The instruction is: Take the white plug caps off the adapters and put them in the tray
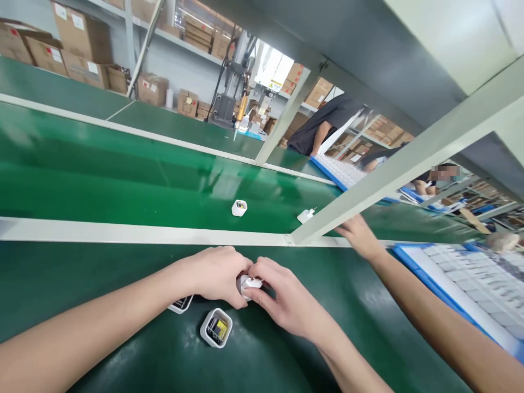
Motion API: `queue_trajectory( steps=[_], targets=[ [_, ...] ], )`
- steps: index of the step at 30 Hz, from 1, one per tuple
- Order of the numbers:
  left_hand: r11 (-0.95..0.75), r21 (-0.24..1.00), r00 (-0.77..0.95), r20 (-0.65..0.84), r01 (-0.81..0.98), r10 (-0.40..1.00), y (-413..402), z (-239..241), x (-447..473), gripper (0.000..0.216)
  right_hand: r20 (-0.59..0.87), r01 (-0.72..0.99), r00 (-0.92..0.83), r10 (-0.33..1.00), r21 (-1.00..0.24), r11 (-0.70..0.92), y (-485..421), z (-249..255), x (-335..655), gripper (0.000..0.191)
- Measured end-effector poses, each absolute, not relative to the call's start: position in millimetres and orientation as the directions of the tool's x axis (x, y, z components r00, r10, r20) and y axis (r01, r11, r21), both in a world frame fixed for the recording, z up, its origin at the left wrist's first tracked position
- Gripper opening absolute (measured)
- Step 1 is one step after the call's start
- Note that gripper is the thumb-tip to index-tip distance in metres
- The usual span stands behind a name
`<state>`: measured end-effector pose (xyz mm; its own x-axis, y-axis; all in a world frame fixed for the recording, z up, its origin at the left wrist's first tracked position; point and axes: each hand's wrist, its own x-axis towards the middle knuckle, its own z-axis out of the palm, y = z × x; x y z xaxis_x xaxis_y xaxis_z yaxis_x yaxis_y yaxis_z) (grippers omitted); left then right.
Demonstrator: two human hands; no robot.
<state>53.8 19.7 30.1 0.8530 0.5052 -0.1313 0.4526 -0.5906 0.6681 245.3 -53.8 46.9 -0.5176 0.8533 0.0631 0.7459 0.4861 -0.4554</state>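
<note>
White casing sits between your two hands just above the green bench; take it as the centre of your clock, with 12 straight ahead. Your left hand curls around its left side, fingers over the top and thumb beneath. Your right hand pinches the other side between thumb and forefinger. Your fingers cover much of it, so you can't check its fit or contents from this view.

What could go wrong: uneven pressure from the two sides may tilt the casing or make it slip out. If your left hand drops, it could knock the open casing at 7 o'clock; your wrist is even nearer the half-hidden casing toward 8, and a sideways sweep may catch it.

Mind the edges. A pale rail crosses ahead at 12, with another white casing on the surface beyond it and a pronged white piece at 1. The slanted post rises toward 2, where a co-worker's hand reaches in; lifting that way risks a bump. At 3, past that forearm, lies the blue-edged tray. Your easiest room looks to be low, toward 5 and 6.
</note>
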Motion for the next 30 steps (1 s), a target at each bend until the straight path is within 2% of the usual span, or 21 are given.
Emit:
queue_trajectory(
  steps=[6,13,24,30],
  targets=[
    [-0.573,0.689,0.859,-0.144,0.444,0.492,25,28,55,0.022,-0.042,0.672,-0.679,0.733,-0.438,0.597,-35,57,251,0.020],
    [-0.542,0.708,0.849,-0.155,0.452,0.505,29,18,60,0.020,-0.143,0.706,-0.649,0.747,-0.479,0.521,-32,52,254,0.026],
    [-0.593,0.699,0.876,-0.101,0.400,0.472,25,25,51,0.019,-0.082,0.707,-0.627,0.775,-0.477,0.522,-37,49,252,0.027],
    [-0.609,0.677,0.876,-0.113,0.413,0.469,23,26,48,0.025,0.144,0.728,-0.493,0.858,-0.472,0.497,-48,39,247,0.041]
  ],
)
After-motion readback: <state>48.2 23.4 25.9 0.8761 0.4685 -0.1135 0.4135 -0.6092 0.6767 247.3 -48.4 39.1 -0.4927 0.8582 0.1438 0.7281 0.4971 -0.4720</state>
